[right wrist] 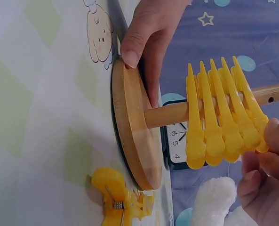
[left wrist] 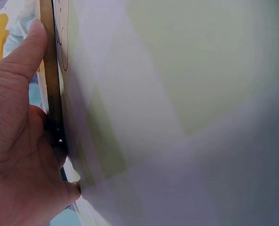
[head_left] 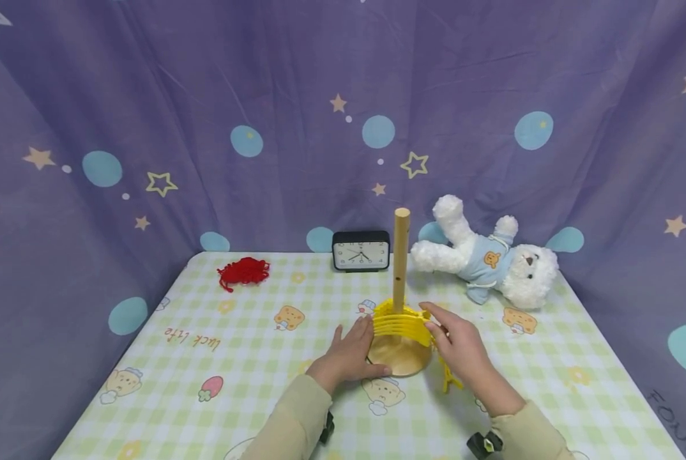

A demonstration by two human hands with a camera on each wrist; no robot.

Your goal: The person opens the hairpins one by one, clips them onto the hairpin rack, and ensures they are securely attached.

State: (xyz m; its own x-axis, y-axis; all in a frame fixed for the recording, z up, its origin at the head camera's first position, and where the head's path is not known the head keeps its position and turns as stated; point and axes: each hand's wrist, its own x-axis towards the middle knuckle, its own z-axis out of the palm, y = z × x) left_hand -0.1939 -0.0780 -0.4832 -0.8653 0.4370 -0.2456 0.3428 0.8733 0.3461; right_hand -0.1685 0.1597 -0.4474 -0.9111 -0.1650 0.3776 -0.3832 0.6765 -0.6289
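A wooden stand (head_left: 401,255) with a round base and an upright post stands on the table. My left hand (head_left: 351,350) grips the base's left side, the thumb on its front rim and the fingers farther back. Round the lower post, above the base, is a yellow plastic piece (right wrist: 224,117) with a row of several pointed prongs. My right hand (head_left: 460,342) pinches its right end between thumb and fingers. A yellow spring clip (right wrist: 112,195) lies on the cloth beside the base, partly under my right hand in the head view.
Behind the stand is a black-framed clock (head_left: 361,251). A white plush bear (head_left: 487,255) in blue lies at the back right, and a tangle of red yarn-like strands (head_left: 244,273) at the back left. A purple curtain (head_left: 297,96) hangs behind the checked tablecloth (head_left: 262,396).
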